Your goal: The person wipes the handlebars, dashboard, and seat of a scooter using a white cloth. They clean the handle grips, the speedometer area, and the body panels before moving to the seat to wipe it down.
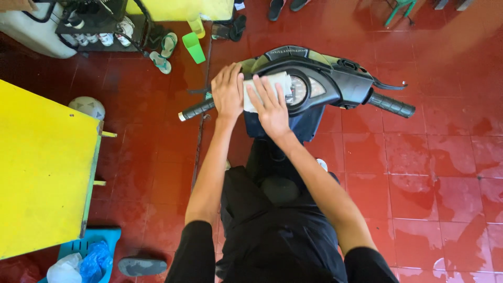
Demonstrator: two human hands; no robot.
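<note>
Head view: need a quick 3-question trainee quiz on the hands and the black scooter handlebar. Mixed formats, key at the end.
1. True or false: the right hand lies flat on the pale folded cloth beside the round speedometer dial.
2. Where does the left hand rest? A) on the yellow wooden table B) on the black scooter handlebar, near its left black rubber grip C) on the green plastic cup
3. Fill in: the floor is made of wet ___ tiles.

Key: 1 true; 2 B; 3 red.
</note>
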